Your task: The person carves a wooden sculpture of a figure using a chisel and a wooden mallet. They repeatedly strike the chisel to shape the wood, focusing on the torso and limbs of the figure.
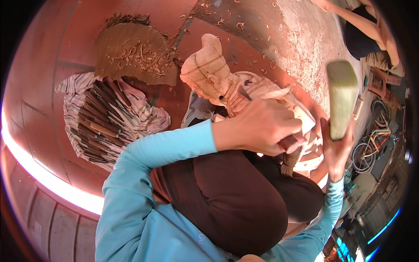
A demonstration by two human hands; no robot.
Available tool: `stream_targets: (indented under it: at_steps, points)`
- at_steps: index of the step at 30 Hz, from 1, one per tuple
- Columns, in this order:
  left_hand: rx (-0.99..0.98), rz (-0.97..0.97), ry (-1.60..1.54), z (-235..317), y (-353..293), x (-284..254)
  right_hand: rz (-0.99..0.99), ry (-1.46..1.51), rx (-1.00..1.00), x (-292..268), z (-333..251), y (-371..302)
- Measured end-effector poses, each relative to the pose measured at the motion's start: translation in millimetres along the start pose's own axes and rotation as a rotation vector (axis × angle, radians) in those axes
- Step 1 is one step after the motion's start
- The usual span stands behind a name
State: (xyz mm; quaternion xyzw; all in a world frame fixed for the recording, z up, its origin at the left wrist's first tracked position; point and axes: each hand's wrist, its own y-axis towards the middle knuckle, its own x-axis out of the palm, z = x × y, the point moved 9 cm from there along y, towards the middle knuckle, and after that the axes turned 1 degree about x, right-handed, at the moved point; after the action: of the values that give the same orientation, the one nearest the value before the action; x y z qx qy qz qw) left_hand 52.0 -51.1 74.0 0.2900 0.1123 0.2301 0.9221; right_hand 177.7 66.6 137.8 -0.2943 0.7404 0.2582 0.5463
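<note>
Sleeve (135, 162), chisel (245, 93) within left fingers (289, 125), carving (206, 70) beneath

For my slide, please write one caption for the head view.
Left hand grips a chisel over a carved wooden figure; right hand holds a greenish mallet.

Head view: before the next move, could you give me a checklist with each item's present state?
1. Left hand closed around the brown-handled metal chisel: ok.
2. Right hand gripping the pale green, tapered mallet: ok.
3. Mallet held apart from the chisel: ok.
4. Chisel edge touching the pale, carved wooden figure: cannot tell.
5. Brown-handled carving tools on the pink-and-white striped cloth, apart from the figure: ok.
</note>
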Motion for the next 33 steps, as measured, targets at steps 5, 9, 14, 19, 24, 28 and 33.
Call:
stream_targets:
  at_steps: [5,9,14,19,24,28,33]
  points:
    - [-0.042,0.125,-0.046,-17,7,1,0.068,-0.025,0.14,-19,7,-24]
    - [-0.16,0.235,-0.111,-37,9,-11,0.16,0.09,0.192,-28,15,-27]
    - [-0.207,0.202,-0.116,-43,8,-15,0.166,0.134,0.137,-28,0,-19]
    - [-0.2,0.229,-0.142,-45,7,-21,0.22,0.192,0.151,-21,-24,-13]
    - [-0.266,0.316,-0.151,-56,0,-30,0.153,-0.281,-0.154,-8,-35,-8]
    - [-0.209,0.326,-0.158,-54,2,-35,0.267,0.087,-0.035,-33,-3,-23]
    - [-0.207,0.365,-0.162,-54,0,-42,0.235,-0.187,-0.123,-27,-41,-7]
